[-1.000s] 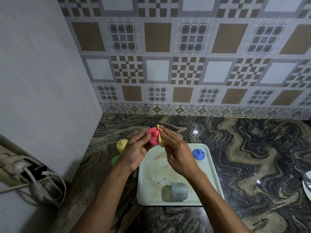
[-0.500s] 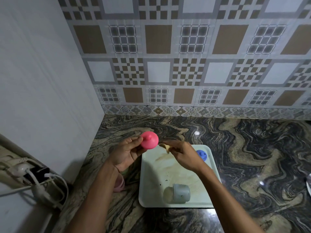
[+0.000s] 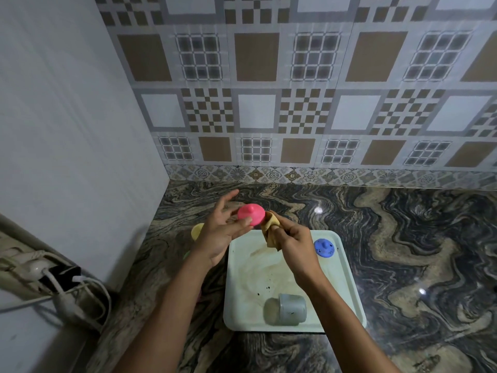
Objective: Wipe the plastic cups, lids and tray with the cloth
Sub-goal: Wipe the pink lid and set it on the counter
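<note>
My left hand holds a pink lid with a knob, thumb across its front edge, fingers spread behind it. My right hand grips a bunched yellow cloth and presses it against the lid's right side. Both hands hover over the far left corner of a pale tray on the counter. On the tray lie a grey cup on its side near the front and a blue lid at the far right. A yellow cup stands left of the tray, partly hidden by my left hand.
The dark marbled counter meets a tiled wall behind and a plain white wall on the left. A power strip with plugs and cables sits at the lower left. Dark specks and smears mark the tray's floor.
The cloth was lifted off the lid half a second ago and now touches its right side again. The lid has turned knob-up, and my left fingers have spread out behind it.
</note>
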